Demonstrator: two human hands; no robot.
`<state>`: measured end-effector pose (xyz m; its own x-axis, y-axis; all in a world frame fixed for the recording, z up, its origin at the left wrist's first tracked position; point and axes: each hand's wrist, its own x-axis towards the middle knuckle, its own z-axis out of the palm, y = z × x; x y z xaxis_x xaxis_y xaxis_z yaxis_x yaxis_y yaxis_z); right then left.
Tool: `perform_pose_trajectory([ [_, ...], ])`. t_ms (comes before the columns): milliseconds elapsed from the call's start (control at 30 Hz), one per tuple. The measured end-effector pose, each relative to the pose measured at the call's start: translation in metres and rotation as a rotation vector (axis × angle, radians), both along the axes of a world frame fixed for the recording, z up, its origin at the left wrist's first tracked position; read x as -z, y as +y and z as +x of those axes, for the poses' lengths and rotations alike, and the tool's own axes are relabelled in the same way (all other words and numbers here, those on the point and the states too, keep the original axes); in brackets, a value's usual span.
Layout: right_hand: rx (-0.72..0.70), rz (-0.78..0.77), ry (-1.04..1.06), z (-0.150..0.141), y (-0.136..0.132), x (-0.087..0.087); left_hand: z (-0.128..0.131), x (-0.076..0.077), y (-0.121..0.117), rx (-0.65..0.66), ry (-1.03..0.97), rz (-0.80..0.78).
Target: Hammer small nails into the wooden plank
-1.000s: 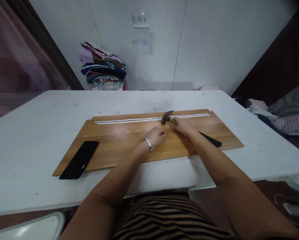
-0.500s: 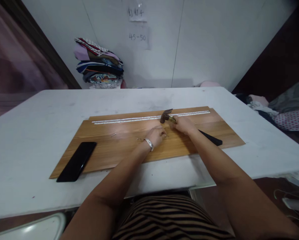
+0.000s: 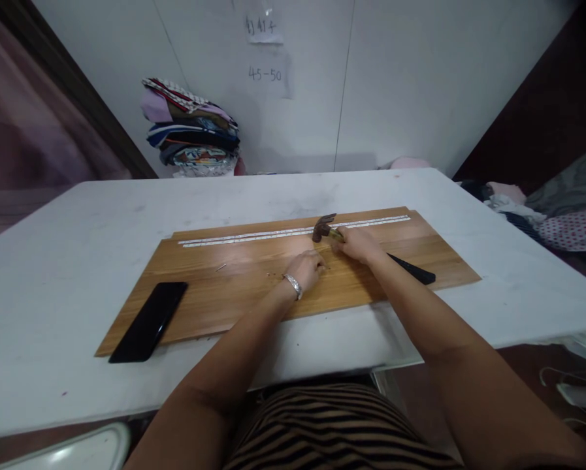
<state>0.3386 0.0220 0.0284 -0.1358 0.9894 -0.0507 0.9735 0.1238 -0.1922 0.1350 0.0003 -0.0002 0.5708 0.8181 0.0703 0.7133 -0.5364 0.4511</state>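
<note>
Dark metal formed the head of the hammer (image 3: 323, 228), which lay level above or upon the wooden board (image 3: 199, 297), about midway between the left and right edges of the desk (image 3: 42, 261); whether it touched the board could not be told. Its long axis ran slantwise, from the head at the left to the butt of the black grip (image 3: 413, 267) at the right, nearer the desk's near edge. The claw pointed towards the far edge and somewhat right, while the striking face was turned towards the near edge. The right hand (image 3: 357, 245) was closed around the handle just behind the head, and the grip emerged beyond the wrist. The left hand (image 3: 306, 267) rested near the head, on its near side, fingers bent and drawn together; whether they pinched anything could not be told. A patterned silver bracelet (image 3: 293, 286) circled that wrist. Two white strips (image 3: 244, 238) ran side by side near the board's far edge, passing behind the hammer. A nail (image 3: 221, 267) lay on the board left of the left hand. The black phone (image 3: 148, 323) slanted across the board's near left corner, its near end jutting past the board's edge.
</note>
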Motion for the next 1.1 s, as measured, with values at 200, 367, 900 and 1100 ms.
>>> perform_pose_trajectory([
  [200, -0.005, -0.001, 0.023, 0.001, 0.003, 0.003, 0.001, 0.002, -0.003, 0.004, -0.001, 0.018],
  [367, -0.023, -0.020, 0.085, 0.004, 0.006, 0.005, -0.012, -0.006, -0.004, -0.046, -0.062, 0.067],
  [900, 0.023, -0.247, 0.497, -0.002, -0.008, -0.030, -0.126, 0.000, 0.027, -0.467, 0.274, 0.124],
  [1100, 0.243, -0.315, 0.798, -0.008, -0.043, -0.044, -0.124, 0.001, 0.024, -0.472, 0.251, 0.111],
])
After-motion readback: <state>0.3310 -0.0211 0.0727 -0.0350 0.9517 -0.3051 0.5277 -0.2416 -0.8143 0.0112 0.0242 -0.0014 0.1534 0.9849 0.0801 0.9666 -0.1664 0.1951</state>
